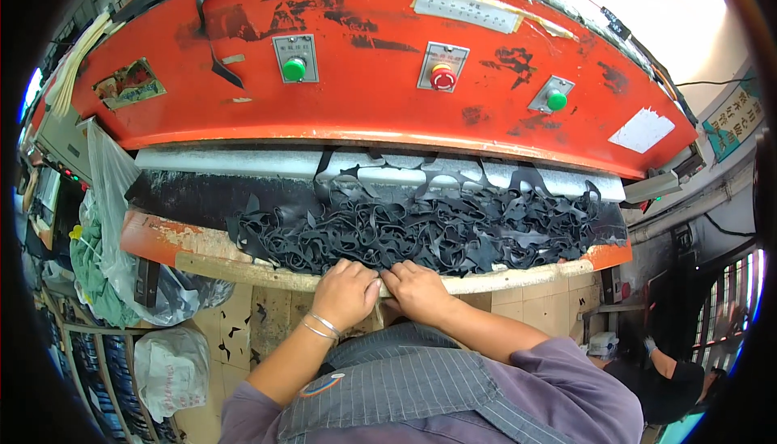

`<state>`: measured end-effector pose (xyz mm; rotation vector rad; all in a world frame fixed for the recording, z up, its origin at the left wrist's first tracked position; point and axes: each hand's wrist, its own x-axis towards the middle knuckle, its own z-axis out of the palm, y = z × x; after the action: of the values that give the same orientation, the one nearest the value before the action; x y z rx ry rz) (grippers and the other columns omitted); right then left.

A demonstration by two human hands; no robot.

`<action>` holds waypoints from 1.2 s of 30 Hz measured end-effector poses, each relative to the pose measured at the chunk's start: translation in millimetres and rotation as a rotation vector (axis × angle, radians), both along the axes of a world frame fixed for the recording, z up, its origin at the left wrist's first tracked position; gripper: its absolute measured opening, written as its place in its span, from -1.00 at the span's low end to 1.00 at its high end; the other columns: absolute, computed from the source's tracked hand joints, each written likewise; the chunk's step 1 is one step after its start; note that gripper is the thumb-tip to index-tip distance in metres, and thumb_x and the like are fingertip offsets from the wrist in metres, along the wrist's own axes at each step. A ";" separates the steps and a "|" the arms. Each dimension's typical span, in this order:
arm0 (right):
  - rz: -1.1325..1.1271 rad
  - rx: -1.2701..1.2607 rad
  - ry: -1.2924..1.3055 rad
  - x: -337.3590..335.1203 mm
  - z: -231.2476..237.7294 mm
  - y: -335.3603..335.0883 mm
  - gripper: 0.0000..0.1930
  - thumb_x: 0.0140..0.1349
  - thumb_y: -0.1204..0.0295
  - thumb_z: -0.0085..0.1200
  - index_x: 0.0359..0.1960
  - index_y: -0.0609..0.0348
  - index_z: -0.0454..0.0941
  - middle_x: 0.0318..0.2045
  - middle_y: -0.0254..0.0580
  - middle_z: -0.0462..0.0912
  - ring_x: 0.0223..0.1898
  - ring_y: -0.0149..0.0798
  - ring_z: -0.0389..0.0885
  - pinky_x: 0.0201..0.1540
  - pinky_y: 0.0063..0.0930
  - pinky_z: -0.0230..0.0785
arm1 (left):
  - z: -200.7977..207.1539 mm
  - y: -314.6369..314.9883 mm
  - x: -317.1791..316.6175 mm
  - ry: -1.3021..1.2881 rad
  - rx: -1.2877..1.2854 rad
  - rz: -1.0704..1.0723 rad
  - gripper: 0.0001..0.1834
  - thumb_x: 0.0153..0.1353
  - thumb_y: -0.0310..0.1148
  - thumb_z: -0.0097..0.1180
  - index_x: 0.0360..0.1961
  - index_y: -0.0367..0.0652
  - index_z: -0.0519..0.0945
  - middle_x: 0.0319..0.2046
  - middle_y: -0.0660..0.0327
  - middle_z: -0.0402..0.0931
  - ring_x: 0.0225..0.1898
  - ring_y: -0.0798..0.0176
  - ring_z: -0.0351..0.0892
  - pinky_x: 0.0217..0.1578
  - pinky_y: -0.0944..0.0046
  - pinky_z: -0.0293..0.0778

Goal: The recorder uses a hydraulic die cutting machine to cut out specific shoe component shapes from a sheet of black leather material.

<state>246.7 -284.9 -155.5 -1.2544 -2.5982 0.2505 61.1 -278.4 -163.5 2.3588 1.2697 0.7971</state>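
My left hand (348, 292), with metal bangles on the wrist, and my right hand (415, 290) are side by side at the front edge of the machine bed (259, 272). Both have their fingers curled, thumbs nearly meeting. Whatever they grip, if anything, is hidden between them. Just beyond my knuckles lies a heap of tangled dark offcut scraps (421, 229), thin and curly, spread along the bed. Some strips reach up over the pale bar (267, 162) behind it.
A red machine beam (356, 108) spans the far side, with a green button (294, 69), a red stop button (443, 78) and another green button (556, 101). At left are a clear plastic bag (113, 193) and a white sack (171, 371). Another person's arm (662, 361) shows at lower right.
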 end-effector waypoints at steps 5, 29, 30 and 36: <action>-0.047 -0.021 0.022 -3.7 6.0 8.7 -0.70 -0.17 0.35 0.26 -0.35 0.15 0.54 -0.41 -0.19 0.54 -0.29 -0.14 0.56 -0.26 -0.33 0.47 | -4.4 10.3 9.3 -0.015 0.084 0.114 -0.86 -0.06 -0.31 0.18 -0.54 -0.14 0.58 -0.53 0.16 0.47 -0.40 0.03 0.43 -0.34 0.11 0.40; 0.257 0.057 -0.189 -50.3 67.0 394.9 -0.79 0.05 0.41 0.04 -0.27 0.11 0.60 -0.20 -0.05 0.66 -0.18 0.01 0.64 -0.12 -0.12 0.47 | -2.8 241.6 -41.4 0.174 0.045 0.256 -0.52 0.11 -0.31 0.16 0.06 -0.28 0.49 0.09 -0.02 0.44 0.16 -0.12 0.36 0.16 0.01 0.28; 0.126 0.105 -0.190 -36.2 82.7 391.3 -0.74 0.03 0.42 0.04 -0.20 0.10 0.58 -0.20 -0.04 0.65 -0.18 0.05 0.62 -0.09 -0.12 0.46 | 1.5 243.1 -44.8 0.189 0.036 0.234 -0.53 0.11 -0.31 0.16 0.05 -0.27 0.50 0.07 -0.01 0.46 0.15 -0.11 0.37 0.15 0.01 0.28; -0.774 -0.193 0.267 71.0 36.5 371.7 -0.55 0.11 0.45 -0.07 0.08 0.32 0.39 -0.19 0.30 0.60 -0.10 0.23 0.58 0.00 -0.08 0.42 | 8.2 282.1 -4.9 -0.090 -0.011 0.168 -0.50 0.11 -0.32 0.14 0.10 -0.24 0.47 0.04 -0.04 0.50 0.10 -0.08 0.41 0.14 0.01 0.25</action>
<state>317.7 86.8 -119.1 -2.0122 -1.7363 0.4745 56.2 3.7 -155.3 2.2026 1.4443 0.9331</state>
